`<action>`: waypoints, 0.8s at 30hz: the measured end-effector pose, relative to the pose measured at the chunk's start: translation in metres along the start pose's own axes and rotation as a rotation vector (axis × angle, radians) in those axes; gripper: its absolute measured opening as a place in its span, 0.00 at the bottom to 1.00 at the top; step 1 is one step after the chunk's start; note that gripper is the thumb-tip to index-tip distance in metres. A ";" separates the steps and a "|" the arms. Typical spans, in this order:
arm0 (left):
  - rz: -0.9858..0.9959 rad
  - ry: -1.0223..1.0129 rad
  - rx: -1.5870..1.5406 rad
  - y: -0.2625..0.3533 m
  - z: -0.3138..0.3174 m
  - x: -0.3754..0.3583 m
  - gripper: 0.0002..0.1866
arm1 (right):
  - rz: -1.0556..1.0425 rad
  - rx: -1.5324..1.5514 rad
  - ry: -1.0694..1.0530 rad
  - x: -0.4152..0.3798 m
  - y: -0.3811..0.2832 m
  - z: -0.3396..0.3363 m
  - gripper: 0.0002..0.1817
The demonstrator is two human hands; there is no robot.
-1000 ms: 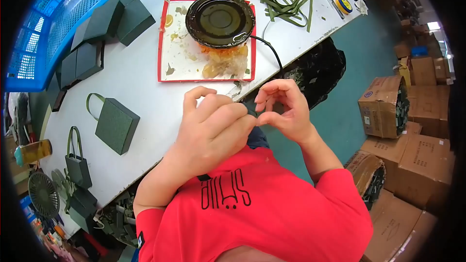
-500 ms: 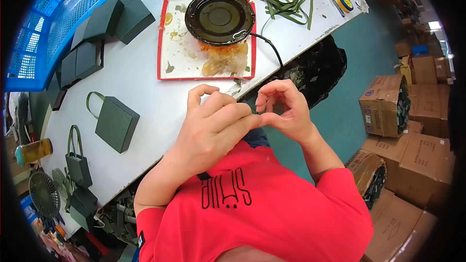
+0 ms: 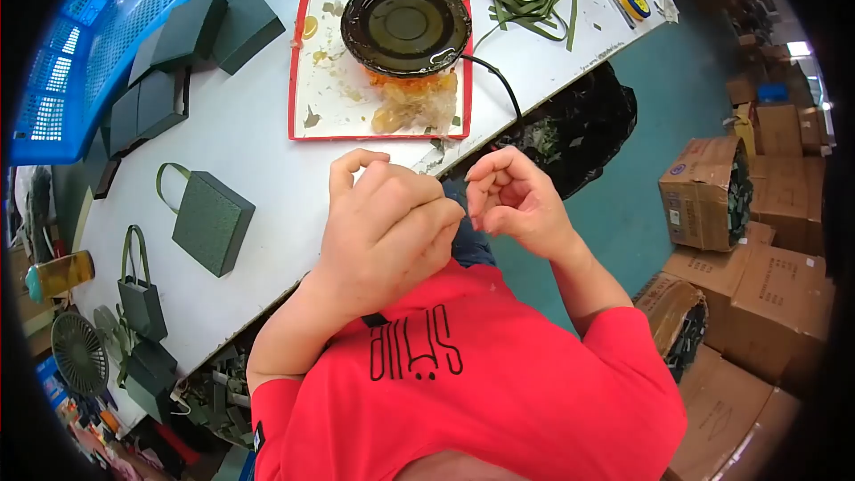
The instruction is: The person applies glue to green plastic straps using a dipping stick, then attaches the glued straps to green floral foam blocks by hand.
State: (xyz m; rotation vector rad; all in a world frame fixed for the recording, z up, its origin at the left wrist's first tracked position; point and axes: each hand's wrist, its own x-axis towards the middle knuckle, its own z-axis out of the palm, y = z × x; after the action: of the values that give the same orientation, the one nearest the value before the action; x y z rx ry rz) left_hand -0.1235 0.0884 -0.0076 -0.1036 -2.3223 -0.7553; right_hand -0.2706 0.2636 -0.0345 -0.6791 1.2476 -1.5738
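Note:
My left hand (image 3: 385,218) is raised in front of my chest near the table edge, back toward me. Its fingers are curled together, and whatever may be in them is hidden. To its right, a small gap apart, is my right hand (image 3: 521,205), fingers loosely bent and thumb separate, with nothing visible in it. Beyond both hands, a black round electric pot (image 3: 406,25) with shiny liquid stands on a red-edged white tray (image 3: 307,135) smeared with amber glue. A dark green box with a strap handle (image 3: 212,224) lies left of my left hand.
More green boxes (image 3: 245,31) lie beside a blue plastic basket (image 3: 53,116). Green straps (image 3: 525,0) are heaped at the back, near a yellow tape roll (image 3: 634,3). A small handled box (image 3: 142,303) and a fan (image 3: 78,352) stand left. Cartons (image 3: 775,294) fill the right.
My hands have parted: their fingertips touched before, and now a gap lies between them. The left hand has shifted slightly left and its fingers have curled in more.

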 end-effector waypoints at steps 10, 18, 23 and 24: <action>0.004 -0.035 -0.077 0.004 0.002 0.000 0.13 | -0.014 0.044 -0.023 0.004 0.001 0.002 0.24; 0.001 -0.015 0.005 0.006 0.007 0.000 0.13 | 0.018 -0.018 0.001 0.004 0.003 0.004 0.24; -0.069 -0.030 -0.077 0.004 0.002 0.002 0.13 | -0.014 -0.115 -0.002 0.002 0.001 -0.001 0.24; -0.061 -0.054 -0.095 0.004 0.001 0.002 0.13 | -0.022 -0.122 -0.003 0.002 0.002 -0.001 0.24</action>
State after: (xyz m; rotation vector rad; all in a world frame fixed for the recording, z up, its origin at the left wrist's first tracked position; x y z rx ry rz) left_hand -0.1247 0.0920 -0.0051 -0.0973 -2.3501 -0.9033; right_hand -0.2714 0.2623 -0.0366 -0.7743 1.3462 -1.5230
